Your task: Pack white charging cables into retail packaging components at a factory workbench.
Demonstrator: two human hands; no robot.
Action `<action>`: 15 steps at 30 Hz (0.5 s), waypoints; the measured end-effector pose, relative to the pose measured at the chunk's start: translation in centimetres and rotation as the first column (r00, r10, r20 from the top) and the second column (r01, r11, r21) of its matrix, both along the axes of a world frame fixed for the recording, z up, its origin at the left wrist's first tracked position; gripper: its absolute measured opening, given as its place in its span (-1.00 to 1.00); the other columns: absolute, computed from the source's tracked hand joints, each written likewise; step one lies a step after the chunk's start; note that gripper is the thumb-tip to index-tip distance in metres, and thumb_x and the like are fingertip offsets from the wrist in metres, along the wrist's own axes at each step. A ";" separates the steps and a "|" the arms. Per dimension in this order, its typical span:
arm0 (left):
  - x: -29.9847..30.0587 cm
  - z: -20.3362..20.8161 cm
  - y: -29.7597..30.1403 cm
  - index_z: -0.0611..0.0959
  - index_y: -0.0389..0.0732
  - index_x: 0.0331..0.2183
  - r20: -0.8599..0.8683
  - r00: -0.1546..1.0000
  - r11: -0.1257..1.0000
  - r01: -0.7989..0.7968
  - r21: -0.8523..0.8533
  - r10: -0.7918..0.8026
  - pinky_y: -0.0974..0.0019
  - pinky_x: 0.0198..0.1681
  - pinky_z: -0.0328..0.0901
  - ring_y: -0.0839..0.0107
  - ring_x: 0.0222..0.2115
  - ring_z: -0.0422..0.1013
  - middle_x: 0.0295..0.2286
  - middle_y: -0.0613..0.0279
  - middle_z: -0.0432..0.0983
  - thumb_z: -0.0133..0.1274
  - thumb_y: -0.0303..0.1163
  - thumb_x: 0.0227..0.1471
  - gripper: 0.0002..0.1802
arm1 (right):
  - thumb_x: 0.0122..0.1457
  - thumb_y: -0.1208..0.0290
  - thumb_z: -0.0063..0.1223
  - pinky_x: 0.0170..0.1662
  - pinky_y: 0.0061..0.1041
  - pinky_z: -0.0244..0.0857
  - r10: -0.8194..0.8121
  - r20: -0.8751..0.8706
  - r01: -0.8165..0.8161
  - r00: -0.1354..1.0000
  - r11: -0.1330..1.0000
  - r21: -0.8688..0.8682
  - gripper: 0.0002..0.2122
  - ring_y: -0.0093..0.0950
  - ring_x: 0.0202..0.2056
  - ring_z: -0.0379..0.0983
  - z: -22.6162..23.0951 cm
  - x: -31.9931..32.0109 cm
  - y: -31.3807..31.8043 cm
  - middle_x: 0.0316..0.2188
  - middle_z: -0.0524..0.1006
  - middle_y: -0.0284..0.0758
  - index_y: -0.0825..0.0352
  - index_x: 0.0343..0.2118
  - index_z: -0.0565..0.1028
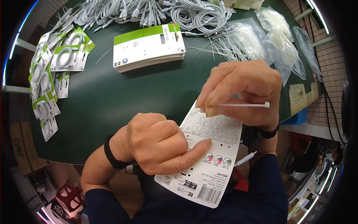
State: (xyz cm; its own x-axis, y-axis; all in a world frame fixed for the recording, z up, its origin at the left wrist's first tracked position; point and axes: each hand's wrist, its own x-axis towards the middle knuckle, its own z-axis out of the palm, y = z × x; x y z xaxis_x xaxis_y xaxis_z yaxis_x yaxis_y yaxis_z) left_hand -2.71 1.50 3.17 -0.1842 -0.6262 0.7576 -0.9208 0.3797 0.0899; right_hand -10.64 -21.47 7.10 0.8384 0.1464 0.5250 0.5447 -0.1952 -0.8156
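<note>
My left hand (160, 145) is closed on a white printed packaging card (205, 186), its thumb lying flat across the printed face. The card is tilted, its barcode end toward me. Over the card's far end, my right hand (242, 91) pinches a thin white cable tie (246, 105), whose square head points right. The tie's other end is hidden at the fingertips. From behind the card's right edge pokes a white cable end (246, 158) with a metal tip. The rest of that cable is mostly hidden behind the card.
A stack of green-and-white cards (149, 46) stands on the dark green table (89, 112). Carded coiled cables (44, 86) pile up at the left. Bundles of white cables (197, 16) lie along the back. Loose cable ties (223, 46) and plastic bags of ties (279, 44) are at right.
</note>
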 end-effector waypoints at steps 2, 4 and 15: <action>-0.1 -0.3 -0.3 0.75 -0.22 -0.17 -0.011 1.000 1.000 0.000 -0.002 0.000 0.48 -0.68 0.01 0.65 -0.68 0.18 -0.65 0.54 0.15 0.30 -0.33 -0.22 -0.54 | -0.07 0.68 0.45 -0.43 -0.55 0.48 0.033 -0.042 -0.036 0.999 0.998 -0.059 -0.84 -0.40 -0.47 0.67 0.2 -0.4 0.1 -0.47 0.69 -0.13 0.37 -0.45 0.63; -0.1 -0.4 -0.3 0.75 -0.22 -0.18 -0.016 1.000 1.000 0.001 -0.024 -0.001 0.49 -0.68 0.00 0.66 -0.68 0.18 -0.65 0.54 0.14 0.30 -0.33 -0.23 -0.54 | -0.08 0.67 0.46 -0.45 -0.55 0.47 0.053 -0.066 -0.059 0.996 0.995 -0.086 -0.83 -0.39 -0.48 0.67 0.0 -0.4 0.3 -0.49 0.69 -0.13 0.36 -0.45 0.64; 0.0 -0.2 -0.1 0.75 -0.21 -0.20 0.003 1.000 1.000 0.002 -0.003 -0.002 0.49 -0.68 0.00 0.65 -0.67 0.19 -0.65 0.54 0.16 0.30 -0.32 -0.23 -0.56 | -0.11 0.69 0.44 -0.43 -0.57 0.49 0.102 -0.113 -0.119 0.988 0.980 -0.160 -0.84 -0.40 -0.46 0.68 0.3 -0.2 0.6 -0.50 0.70 -0.22 0.36 -0.49 0.63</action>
State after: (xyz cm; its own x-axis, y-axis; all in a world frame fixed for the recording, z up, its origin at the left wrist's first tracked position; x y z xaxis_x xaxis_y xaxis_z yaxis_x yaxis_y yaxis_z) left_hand -2.66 1.41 2.94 -0.1877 -0.6237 0.7588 -0.9204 0.3815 0.0859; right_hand -10.88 -20.86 7.43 0.8607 0.3189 0.3969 0.4849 -0.2758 -0.8299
